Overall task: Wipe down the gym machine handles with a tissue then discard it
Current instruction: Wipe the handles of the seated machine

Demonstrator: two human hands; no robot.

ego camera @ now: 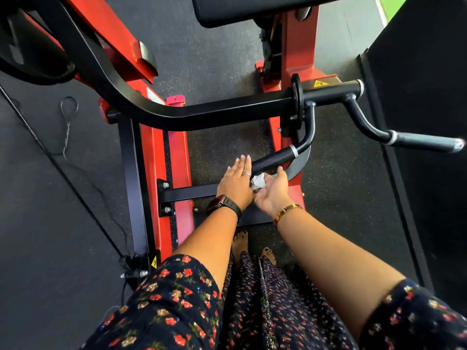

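Speckled black rubber floor (222, 59) is spreading beneath a red and black gym machine (154, 160). A person is standing over it, both arms stretching down toward the nearer handle (273, 159), a black grip slanting off a curved bar. The left hand (236, 180) is lying flat, fingers straight and together, covering the grip's near end. The right hand (271, 193) is facing palm up just beside it, fingers curling around a crumpled white tissue (258, 181), which is sitting between the two hands at the end of that handle. A second handle (427, 142) is sticking out to the right, well apart. A dark watch (223, 204) is showing on the left wrist, a gold bracelet (286, 212) on the right.
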